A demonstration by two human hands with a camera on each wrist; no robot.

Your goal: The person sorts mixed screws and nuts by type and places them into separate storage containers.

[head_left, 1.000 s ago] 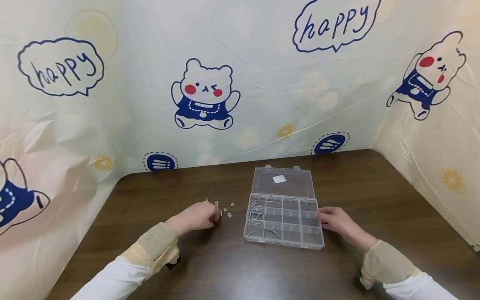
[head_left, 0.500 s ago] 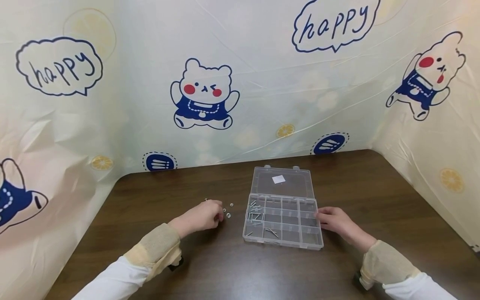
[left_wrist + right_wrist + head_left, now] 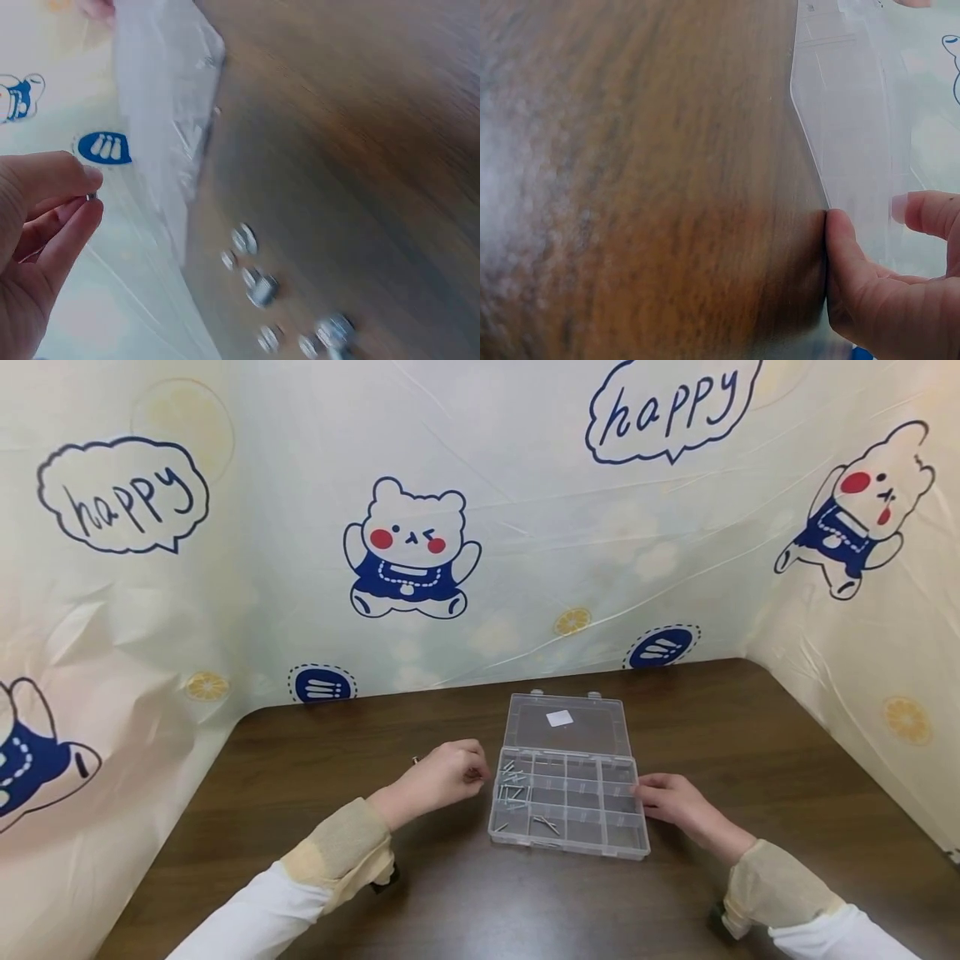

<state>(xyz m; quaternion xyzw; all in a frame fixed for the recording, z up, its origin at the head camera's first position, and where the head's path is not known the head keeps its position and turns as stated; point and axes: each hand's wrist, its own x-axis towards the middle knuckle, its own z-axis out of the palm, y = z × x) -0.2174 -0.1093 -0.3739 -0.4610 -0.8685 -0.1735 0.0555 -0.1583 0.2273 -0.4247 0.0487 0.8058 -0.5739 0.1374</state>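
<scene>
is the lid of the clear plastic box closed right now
No, the clear plastic box lies open on the table, its lid folded back flat behind the compartments, while the right hand touches its right edge.

A makeshift recording booth: dark wooden table [image 3: 750,735] walled in by cartoon-bear "happy" plastic sheeting [image 3: 300,485]

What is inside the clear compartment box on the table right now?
The clear compartment box holds thin metal screws in its left-hand compartments, with a few more in a front one. The right-hand compartments look bare. The right hand covers part of its right edge.
</scene>
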